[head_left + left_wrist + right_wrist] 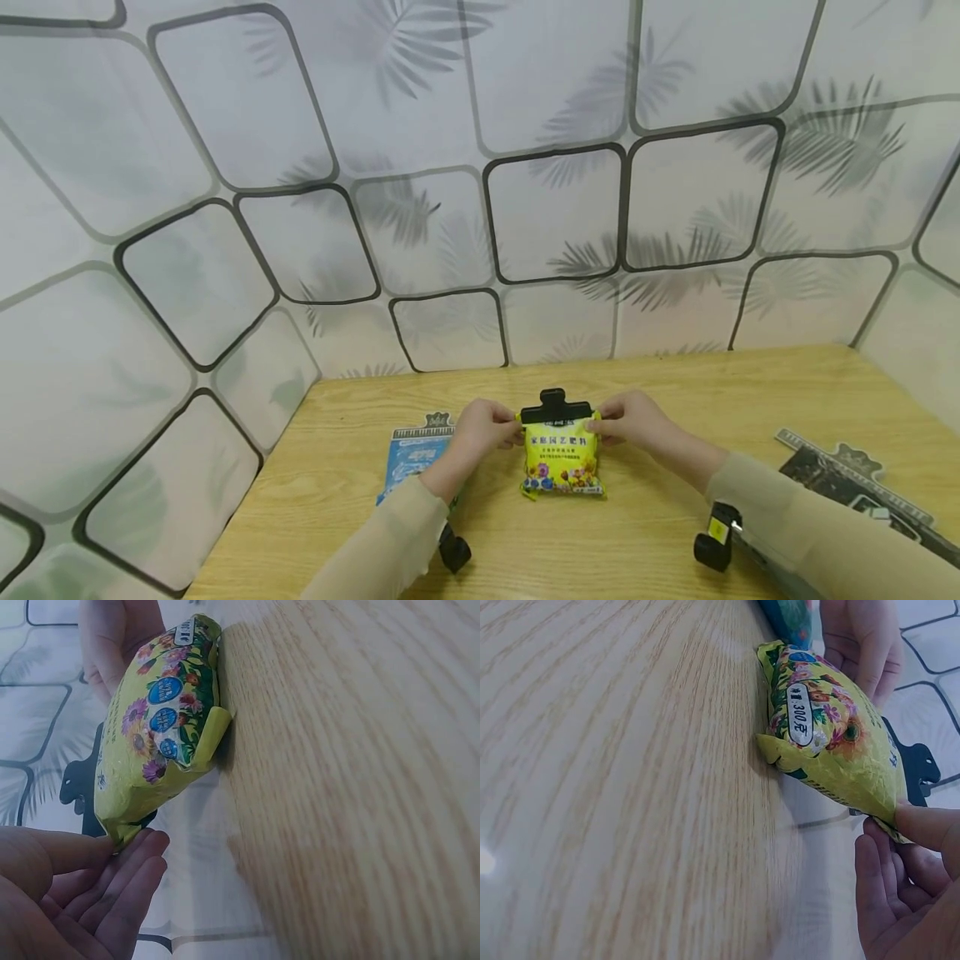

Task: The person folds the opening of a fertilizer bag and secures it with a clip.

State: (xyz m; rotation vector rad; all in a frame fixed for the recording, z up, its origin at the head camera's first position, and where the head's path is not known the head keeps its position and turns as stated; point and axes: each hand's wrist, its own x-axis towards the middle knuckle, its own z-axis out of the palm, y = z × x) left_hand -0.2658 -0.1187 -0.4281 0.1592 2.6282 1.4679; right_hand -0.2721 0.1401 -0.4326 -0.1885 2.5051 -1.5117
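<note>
A plump yellow fertilizer bag [561, 457] with printed flowers stands on the wooden table, a black clip [555, 407] across its top edge. My left hand [483, 429] pinches the bag's upper left corner between thumb and fingers. At the upper right corner, my right hand [633, 423] does the same. The left wrist view shows the left thumb and fingers [139, 881] on a corner of the bag [150, 727]. In the right wrist view, the right thumb [928, 825] presses the opposite corner of the bag [832, 739].
Behind the left forearm lies a blue packet [411, 458] with a grey clip [437, 423] along its top. A dark packet [825, 479] with a similar clip [862, 471] lies at the right, partly under the right sleeve. A patterned cloth wall [555, 325] rises behind the table [660, 533].
</note>
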